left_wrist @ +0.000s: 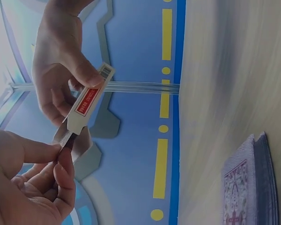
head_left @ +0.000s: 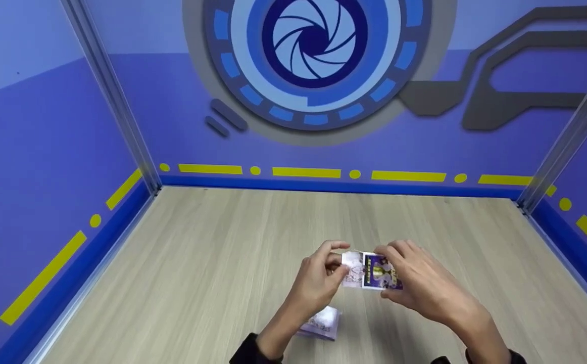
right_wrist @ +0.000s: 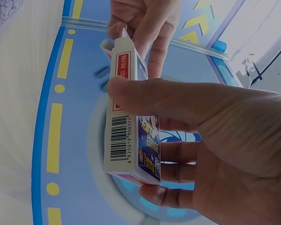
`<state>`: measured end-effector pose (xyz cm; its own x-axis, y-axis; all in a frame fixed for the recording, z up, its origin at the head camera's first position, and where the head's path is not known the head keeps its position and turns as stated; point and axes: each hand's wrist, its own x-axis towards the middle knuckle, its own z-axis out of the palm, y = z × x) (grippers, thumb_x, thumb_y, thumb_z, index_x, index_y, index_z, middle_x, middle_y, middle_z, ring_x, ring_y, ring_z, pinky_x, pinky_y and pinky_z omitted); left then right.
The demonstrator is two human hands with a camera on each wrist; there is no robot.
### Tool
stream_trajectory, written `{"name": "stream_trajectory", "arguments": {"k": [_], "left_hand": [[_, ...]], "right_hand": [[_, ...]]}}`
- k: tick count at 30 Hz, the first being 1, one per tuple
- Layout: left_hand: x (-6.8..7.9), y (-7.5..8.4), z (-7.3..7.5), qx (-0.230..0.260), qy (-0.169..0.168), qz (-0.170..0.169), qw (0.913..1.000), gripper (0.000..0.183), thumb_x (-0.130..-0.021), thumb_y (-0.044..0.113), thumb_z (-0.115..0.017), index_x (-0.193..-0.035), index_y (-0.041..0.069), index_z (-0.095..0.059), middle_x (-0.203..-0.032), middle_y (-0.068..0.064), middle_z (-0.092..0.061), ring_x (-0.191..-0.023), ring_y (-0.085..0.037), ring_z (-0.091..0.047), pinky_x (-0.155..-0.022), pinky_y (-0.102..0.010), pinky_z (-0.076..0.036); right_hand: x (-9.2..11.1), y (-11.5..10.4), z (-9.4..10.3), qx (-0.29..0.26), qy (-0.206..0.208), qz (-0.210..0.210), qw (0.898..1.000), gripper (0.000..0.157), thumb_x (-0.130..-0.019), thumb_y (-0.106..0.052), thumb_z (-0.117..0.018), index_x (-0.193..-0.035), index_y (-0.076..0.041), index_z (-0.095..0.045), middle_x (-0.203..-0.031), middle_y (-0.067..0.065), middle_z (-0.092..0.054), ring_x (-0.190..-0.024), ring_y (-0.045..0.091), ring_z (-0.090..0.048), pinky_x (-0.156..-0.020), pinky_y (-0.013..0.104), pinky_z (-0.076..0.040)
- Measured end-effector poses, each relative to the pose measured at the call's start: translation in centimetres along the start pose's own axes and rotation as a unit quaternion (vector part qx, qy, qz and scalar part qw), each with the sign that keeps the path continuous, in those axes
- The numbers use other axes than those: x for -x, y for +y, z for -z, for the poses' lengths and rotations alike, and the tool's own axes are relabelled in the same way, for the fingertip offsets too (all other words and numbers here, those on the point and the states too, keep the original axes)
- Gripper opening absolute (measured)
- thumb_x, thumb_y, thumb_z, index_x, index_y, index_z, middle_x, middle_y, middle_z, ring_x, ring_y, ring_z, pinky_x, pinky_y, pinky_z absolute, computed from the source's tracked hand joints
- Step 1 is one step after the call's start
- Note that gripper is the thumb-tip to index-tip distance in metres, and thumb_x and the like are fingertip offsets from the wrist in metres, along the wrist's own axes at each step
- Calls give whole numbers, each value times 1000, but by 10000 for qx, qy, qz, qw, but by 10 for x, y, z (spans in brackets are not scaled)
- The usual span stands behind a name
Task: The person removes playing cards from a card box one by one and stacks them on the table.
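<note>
My right hand (head_left: pixel 425 283) grips a small playing-card box (head_left: pixel 382 272), white-edged with a purple and yellow printed face. Its narrow side, with a red label and a barcode, faces the right wrist view, where the thumb (right_wrist: pixel 119 89) presses on it. A pale patterned card (head_left: pixel 352 269) sticks out of the box's left end. Between thumb and fingers, my left hand (left_wrist: pixel 33 173) pinches that card at the box's mouth. Below the left forearm, a stack of playing cards (head_left: pixel 326 323) with ornate pale backs lies on the table.
The wood-grain table (head_left: pixel 197 263) is bounded by blue printed panels (head_left: pixel 142 116) at the back and sides. Metal posts (head_left: pixel 116 101) stand at the back corners. Both hands are held above the table's front part, right of the card stack.
</note>
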<state>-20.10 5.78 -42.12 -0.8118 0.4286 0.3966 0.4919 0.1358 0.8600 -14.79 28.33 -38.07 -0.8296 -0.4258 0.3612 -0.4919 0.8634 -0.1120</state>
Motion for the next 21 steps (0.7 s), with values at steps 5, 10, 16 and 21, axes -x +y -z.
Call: {"name": "stream_trajectory", "arguments": {"k": [5,10,16,21], "left_hand": [[0,2,2,-588,210,-349,9974,38,-94,-7,-62,-130,2,-65,-106,-3,-69,-77,-3,-57,-66,-20,-50],[1,4,7,-1537,72,-364,9874,44,-87,-3,-63,-129,8,-70,-118,-2,-54,-78,-3,-50,-65,-19,-47],[2,1,10,-2867,-459,-581,9551,54,-85,31,-86,-131,12,-66,-132,-3,-46,-106,-13,-53,-89,-29,-49],[2,-4,11,-3471,-657,-1076,9293,67,-78,38,-90,-133,12,-61,-128,-2,-51,-115,-16,-50,-101,-34,-46]], "right_hand": [[1,3,1,-101,-52,-193,9997,74,-70,-20,-97,-133,-9,-60,-119,3,-63,-104,20,-59,-86,45,-53],[1,6,1,-187,-114,-214,9995,72,-73,-18,-95,-135,-8,-59,-123,5,-63,-107,22,-61,-86,47,-54],[2,5,-1,-282,-163,-97,9994,71,-73,-15,-95,-134,-6,-59,-123,7,-63,-107,23,-62,-85,46,-56],[2,5,-2,-350,-226,-32,9991,70,-74,-13,-94,-134,-6,-58,-123,7,-63,-105,22,-63,-84,45,-56]]}}
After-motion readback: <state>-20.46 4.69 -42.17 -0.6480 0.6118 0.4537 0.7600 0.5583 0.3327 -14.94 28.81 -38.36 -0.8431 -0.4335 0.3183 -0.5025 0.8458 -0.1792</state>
